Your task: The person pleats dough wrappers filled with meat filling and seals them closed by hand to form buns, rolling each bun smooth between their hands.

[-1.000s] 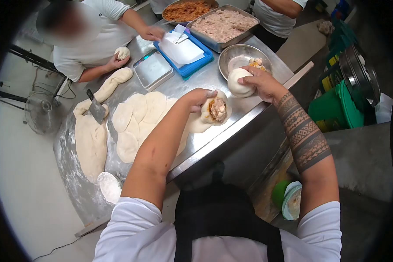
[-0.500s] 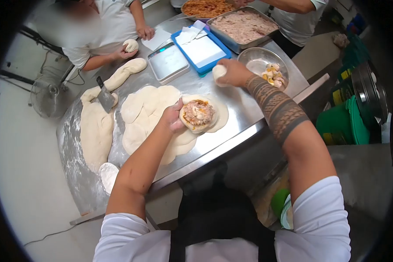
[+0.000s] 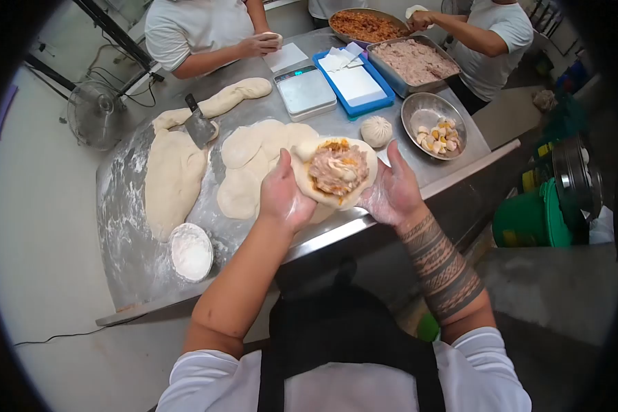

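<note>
Between my two hands, a dough round topped with meat filling (image 3: 338, 170) is held up over the table's front edge. My left hand (image 3: 285, 195) supports its left side, with the fingers mostly hidden under the dough. At its right side, my right hand (image 3: 394, 187) has the thumb raised and the palm turned inward, its fingers partly behind the dough. A pleated closed bun (image 3: 376, 131) rests on the table just beyond my right hand. Flat overlapping dough rounds (image 3: 244, 172) lie to the left of my left hand.
A metal bowl with egg pieces (image 3: 410, 127), a blue tray of papers (image 3: 386, 102), a scale (image 3: 305, 91) and a meat tray (image 3: 415, 62) stand behind. At left are a long dough piece (image 3: 175, 182), a scraper (image 3: 200, 128) and a flour bowl (image 3: 191, 253). Two co-workers stand across.
My right hand has let go of the closed bun, now on the table, and come to the filled dough's right side. My left hand has raised the filled dough toward me.
</note>
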`<state>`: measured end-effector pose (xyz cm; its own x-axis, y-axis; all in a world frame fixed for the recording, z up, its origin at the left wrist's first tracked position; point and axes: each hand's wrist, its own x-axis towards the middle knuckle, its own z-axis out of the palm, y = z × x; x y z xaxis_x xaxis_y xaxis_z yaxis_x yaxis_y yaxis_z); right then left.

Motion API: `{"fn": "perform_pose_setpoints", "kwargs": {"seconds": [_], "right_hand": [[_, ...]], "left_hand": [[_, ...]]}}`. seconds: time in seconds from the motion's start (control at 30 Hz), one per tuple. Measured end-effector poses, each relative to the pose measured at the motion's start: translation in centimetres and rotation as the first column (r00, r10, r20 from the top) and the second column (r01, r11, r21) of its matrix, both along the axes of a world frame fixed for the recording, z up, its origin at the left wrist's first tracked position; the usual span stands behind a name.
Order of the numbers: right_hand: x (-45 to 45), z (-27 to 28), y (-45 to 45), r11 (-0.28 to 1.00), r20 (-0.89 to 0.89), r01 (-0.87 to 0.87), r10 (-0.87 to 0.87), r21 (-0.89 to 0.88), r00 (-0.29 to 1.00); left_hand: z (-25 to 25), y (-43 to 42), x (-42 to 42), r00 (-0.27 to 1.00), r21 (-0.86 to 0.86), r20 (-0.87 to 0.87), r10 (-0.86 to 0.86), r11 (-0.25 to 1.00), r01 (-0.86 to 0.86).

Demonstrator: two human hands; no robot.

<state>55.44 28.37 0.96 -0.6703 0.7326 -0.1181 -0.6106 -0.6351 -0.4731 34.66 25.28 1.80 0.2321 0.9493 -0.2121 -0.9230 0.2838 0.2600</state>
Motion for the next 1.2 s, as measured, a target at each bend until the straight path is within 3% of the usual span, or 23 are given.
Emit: {"fn": "perform_pose_setpoints", "kwargs": {"seconds": [0.1, 0.17, 0.33, 0.4, 0.5, 0.6, 0.63, 0.67, 0.73, 0.8, 0.9, 0.97, 1.03, 1.07, 1.2], "right_hand": [[-2.0, 2.6, -7.2, 0.994, 0.118, 0.107, -0.109, 0.029, 0.987], [-2.7, 1.4, -11.9, 0.998, 0.134, 0.038, -0.03, -0.058, 0.991], [-5.9, 1.2, -22.4, 0.997, 0.3, 0.07, -0.057, -0.034, 0.952], [-7.7, 0.6, -25.6, 0.994, 0.392, 0.105, -0.093, -0.009, 0.915], [-9.6, 4.2, -30.1, 0.981, 0.243, 0.195, -0.185, -0.019, 0.952], [-11.3, 2.4, -34.0, 0.981, 0.214, 0.174, -0.153, -0.085, 0.965], [-11.7, 1.4, -35.2, 0.976, 0.214, 0.165, -0.133, -0.141, 0.968], [-11.9, 1.3, -36.4, 0.977, 0.343, 0.187, -0.143, -0.1, 0.929], [-11.8, 0.9, -38.9, 0.978, 0.58, 0.205, -0.152, -0.027, 0.8], [-10.4, 1.2, -41.0, 0.95, 0.648, 0.312, -0.232, -0.01, 0.725], [-8.0, 1.3, -44.8, 0.899, 0.728, 0.435, -0.326, 0.042, 0.603], [-6.5, -0.3, -47.8, 0.884, 0.753, 0.463, -0.344, 0.06, 0.561], [-7.3, -0.7, -50.3, 0.903, 0.77, 0.43, -0.292, 0.025, 0.568], [-7.5, -1.9, -51.6, 0.922, 0.788, 0.386, -0.249, 0.015, 0.564], [-10.1, -4.5, -55.8, 0.962, 0.822, 0.25, -0.231, 0.111, 0.52]], "left_hand": [[2.2, -6.7, -1.0, 0.975, -0.021, -0.22, -0.035, 0.999, 0.031], [1.9, -11.1, -2.9, 0.973, -0.011, -0.197, -0.122, 0.992, 0.122], [-0.6, -20.8, -7.8, 0.932, -0.077, -0.172, -0.319, 0.947, 0.311], [-0.3, -23.4, -10.2, 0.925, -0.005, -0.042, -0.377, 0.926, 0.377], [3.0, -26.4, -14.2, 0.871, 0.059, 0.111, -0.478, 0.878, 0.474], [-2.4, -28.8, -14.8, 0.859, -0.165, 0.217, -0.464, 0.85, 0.501], [-4.4, -30.1, -14.3, 0.821, -0.097, 0.274, -0.5, 0.835, 0.541], [-5.5, -31.2, -13.4, 0.852, -0.156, 0.191, -0.488, 0.842, 0.517], [-7.0, -32.9, -13.2, 0.859, -0.194, 0.189, -0.475, 0.84, 0.507], [-8.0, -34.0, -13.6, 0.813, -0.146, 0.348, -0.468, 0.829, 0.54], [-3.8, -35.8, -14.9, 0.835, -0.154, 0.305, -0.458, 0.841, 0.518], [-2.6, -36.3, -16.0, 0.75, -0.07, 0.417, -0.513, 0.805, 0.59], [-4.9, -36.0, -15.7, 0.762, -0.042, 0.228, -0.606, 0.776, 0.63], [-5.0, -36.6, -15.0, 0.695, 0.196, 0.303, -0.652, 0.757, 0.624], [-4.6, -39.6, -12.9, 0.842, 0.125, 0.065, -0.536, 0.842, 0.526]]}}
